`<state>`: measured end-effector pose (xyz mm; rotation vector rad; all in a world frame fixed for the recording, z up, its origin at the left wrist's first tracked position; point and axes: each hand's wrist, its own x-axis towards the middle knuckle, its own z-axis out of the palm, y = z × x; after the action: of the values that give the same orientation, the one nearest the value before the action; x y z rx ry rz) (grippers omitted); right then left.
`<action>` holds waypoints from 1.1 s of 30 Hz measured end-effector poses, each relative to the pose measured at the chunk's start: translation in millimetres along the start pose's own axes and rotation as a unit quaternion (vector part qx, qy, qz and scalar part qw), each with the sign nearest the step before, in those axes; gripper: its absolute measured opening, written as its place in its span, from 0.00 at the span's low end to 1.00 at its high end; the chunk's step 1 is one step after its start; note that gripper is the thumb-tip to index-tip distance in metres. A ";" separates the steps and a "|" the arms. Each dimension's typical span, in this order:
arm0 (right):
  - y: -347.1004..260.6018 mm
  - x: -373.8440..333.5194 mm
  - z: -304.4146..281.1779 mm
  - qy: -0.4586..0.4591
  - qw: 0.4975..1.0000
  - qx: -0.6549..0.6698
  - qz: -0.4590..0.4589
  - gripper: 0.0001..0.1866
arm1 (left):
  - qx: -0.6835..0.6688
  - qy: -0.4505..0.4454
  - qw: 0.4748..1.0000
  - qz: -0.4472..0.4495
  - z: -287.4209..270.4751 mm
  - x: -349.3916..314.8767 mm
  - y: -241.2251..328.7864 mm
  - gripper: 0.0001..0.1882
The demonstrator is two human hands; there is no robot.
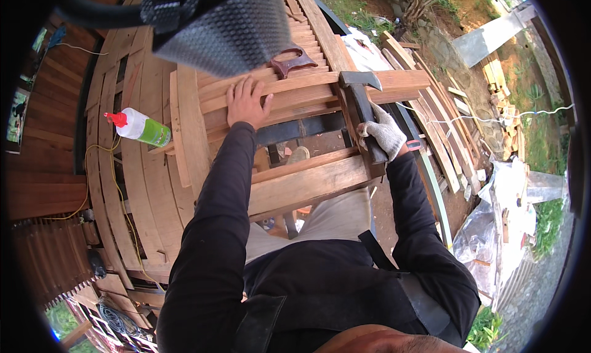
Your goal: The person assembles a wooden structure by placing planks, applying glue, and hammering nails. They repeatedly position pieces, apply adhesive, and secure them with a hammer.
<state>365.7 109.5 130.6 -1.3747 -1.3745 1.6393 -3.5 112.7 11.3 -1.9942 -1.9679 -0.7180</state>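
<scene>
My left hand [249,102], bare, lies flat with its fingers apart on the wooden slats [295,94] of a frame of boards. My right hand [384,131], in a pale knit glove, is closed round the handle of a hatchet [361,79]. The hatchet's dark head is at the far end, above the frame's right side, and its handle runs back toward me. Just beyond the slats near my left hand is a brown saw handle [294,60]; its blade cannot be made out. A pale board [314,184] crosses the frame nearest me.
A white glue bottle [143,126] with a red cap and green label lies on the plank platform [148,180] at left. A yellow cord [114,174] runs over the planks. Timber [431,131] and plastic sheeting [486,224] lie at right. A dark textured object [228,33] blocks the upper view.
</scene>
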 end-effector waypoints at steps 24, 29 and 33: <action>-69.8 181.5 225.1 -0.190 0.978 0.039 -0.075 0.18 | 0.059 -0.113 0.991 -0.037 -3.8 2.3 6.9 0.38; -74.9 249.6 298.5 -0.135 0.978 -0.134 -0.087 0.28 | 0.062 -0.222 0.973 0.001 5.5 -1.5 -4.7 0.37; -72.4 245.4 302.0 -0.080 0.947 -0.269 -0.156 0.33 | 0.068 -0.090 0.993 0.032 15.4 -10.4 -8.6 0.35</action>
<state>-2.6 250.6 97.1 -1.2301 -2.1262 1.2321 -9.1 112.0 -8.4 -2.0923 -1.9795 -0.3902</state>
